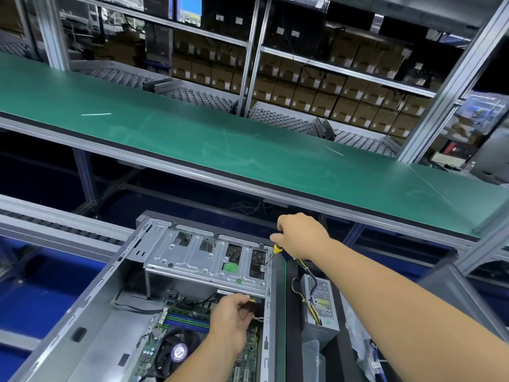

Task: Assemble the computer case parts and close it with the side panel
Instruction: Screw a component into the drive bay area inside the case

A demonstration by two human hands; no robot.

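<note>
The open computer case [91,312], a grey box of sheet metal, lies on its side in the lower middle of the frame. In its upper part sits a flat metal bracket [203,260], stamped with ribs and round holes and with four square cut-outs. Below it the green circuit board [187,321] shows long blue and green slots and a round black fan [176,351].

The right hand [301,235], at the centre right, is curled around a screwdriver [271,256] with a yellow and black handle; its thin metal tip stands tilted on the right corner of the bracket. The left hand [230,321], lower centre, reaches in under the bracket edge, and its fingers pinch a small dark part [251,306] near the case's right wall.

Just right of the case lies a grey power box [321,301] with a perforated side and yellow and black wires. A long smooth green belt [220,133] crosses the upper half; behind it stand metal shelves with brown cardboard boxes [330,92].
</note>
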